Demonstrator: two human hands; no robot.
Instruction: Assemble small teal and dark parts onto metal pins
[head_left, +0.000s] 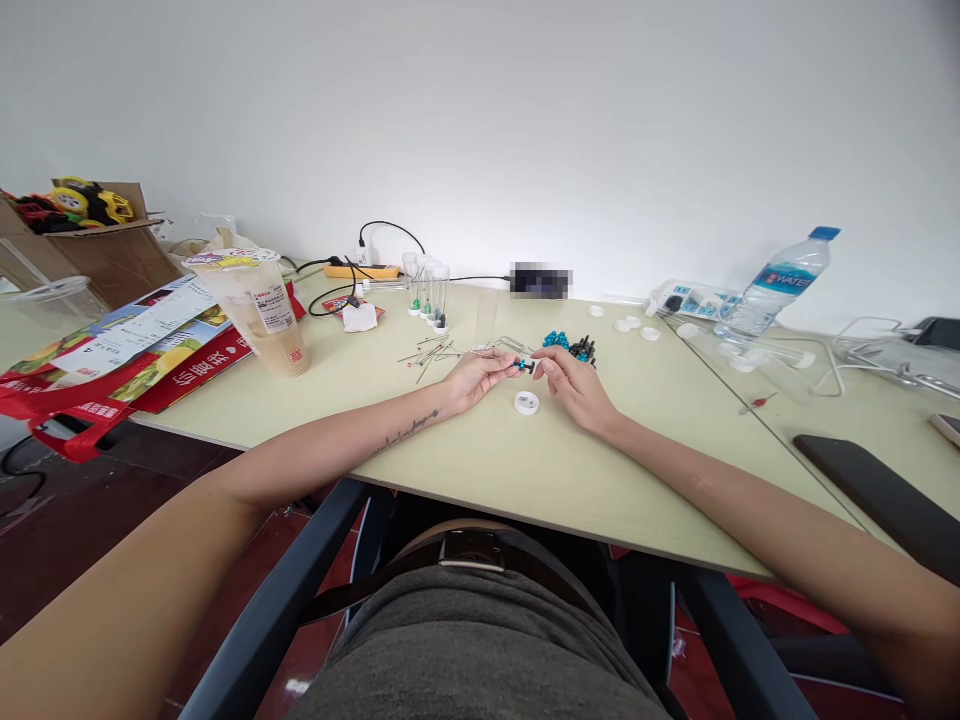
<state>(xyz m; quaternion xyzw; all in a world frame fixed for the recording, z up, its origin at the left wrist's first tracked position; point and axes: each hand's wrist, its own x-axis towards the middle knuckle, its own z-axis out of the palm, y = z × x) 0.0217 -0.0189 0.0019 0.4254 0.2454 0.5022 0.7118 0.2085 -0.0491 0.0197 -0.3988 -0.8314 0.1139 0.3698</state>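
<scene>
My left hand [480,378] pinches a small blue-and-black part [522,366] between thumb and fingertips, just above the table. Close against its black end, my right hand [574,385] has its fingers bent and drawn together; whether they touch the part or hold something tiny is too small to make out. A round white cap [526,403] lies below the part, with small dark bits in it. Behind my right hand sit a pile of small blue pieces [556,340] and a pile of black pieces [584,349].
Thin pins [429,355] lie scattered left of my hands, near clear tubes [439,300]. A drink cup [259,315] stands farther left. White caps [649,333], a water bottle [780,285], a power strip [694,298] and a dark phone [874,495] are on the right.
</scene>
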